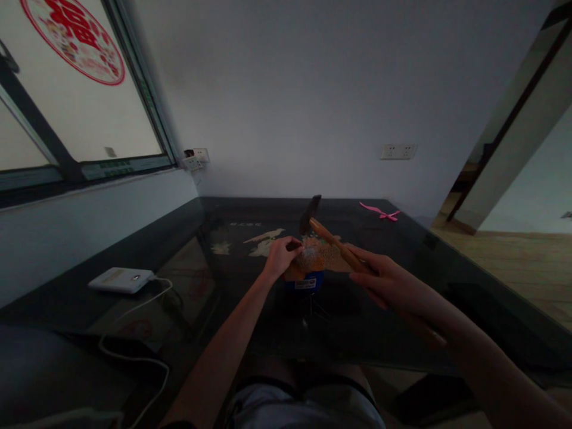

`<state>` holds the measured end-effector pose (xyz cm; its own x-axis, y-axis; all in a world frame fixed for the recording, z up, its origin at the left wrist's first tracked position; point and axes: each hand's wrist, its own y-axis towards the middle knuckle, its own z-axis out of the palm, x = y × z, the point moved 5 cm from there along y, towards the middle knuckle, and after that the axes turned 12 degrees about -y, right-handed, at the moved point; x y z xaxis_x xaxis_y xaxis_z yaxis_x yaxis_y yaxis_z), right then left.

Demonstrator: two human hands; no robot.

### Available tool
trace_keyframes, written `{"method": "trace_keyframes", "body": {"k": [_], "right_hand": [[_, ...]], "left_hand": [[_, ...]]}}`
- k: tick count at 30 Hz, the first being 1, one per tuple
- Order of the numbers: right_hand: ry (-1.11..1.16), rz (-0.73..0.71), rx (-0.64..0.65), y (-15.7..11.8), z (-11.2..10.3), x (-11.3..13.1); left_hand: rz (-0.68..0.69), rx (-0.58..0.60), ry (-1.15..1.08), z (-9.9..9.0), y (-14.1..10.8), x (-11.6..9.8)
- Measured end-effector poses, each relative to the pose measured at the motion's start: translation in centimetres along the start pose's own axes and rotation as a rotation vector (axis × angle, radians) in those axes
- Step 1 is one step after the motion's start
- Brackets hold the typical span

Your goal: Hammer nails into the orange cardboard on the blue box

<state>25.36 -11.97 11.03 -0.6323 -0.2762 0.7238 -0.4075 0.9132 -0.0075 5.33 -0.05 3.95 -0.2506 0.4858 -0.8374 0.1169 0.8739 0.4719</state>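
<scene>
My right hand (375,277) grips the wooden handle of a hammer (335,238), whose dark head is raised over the middle of the dark table. To the left of the hammer, my left hand (281,256) has its thumb and fingers pinched together; whatever lies between the fingertips is too small to make out. Below both is an orange-brown piece (308,259) with a pale, speckled patch, lying on or against a blue object with a white label (306,283).
A white power bank (123,280) with a white cable lies on the table's left side. Near the back right edge is a pink ribbon (379,211). The wall (286,119) rises behind the table, and a window stands at the left.
</scene>
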Motion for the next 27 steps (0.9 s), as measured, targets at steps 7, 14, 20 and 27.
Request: {"method": "trace_keyframes", "body": {"k": [7,14,20,27], "right_hand": [[-0.021,0.017,0.092,0.0,0.8,-0.6],[-0.012,-0.010,0.031,-0.1,0.4,-0.5],[-0.029,0.024,0.091,-0.2,1.0,-1.0],[-0.015,0.024,0.056,-0.4,0.8,-0.7]], "left_hand": [[-0.003,0.019,0.079,0.0,0.0,-0.1],[0.002,0.016,0.056,0.1,0.1,0.3],[-0.004,0.011,0.097,0.0,0.0,0.3],[-0.012,0.007,0.093,-0.1,-0.1,-0.5]]}}
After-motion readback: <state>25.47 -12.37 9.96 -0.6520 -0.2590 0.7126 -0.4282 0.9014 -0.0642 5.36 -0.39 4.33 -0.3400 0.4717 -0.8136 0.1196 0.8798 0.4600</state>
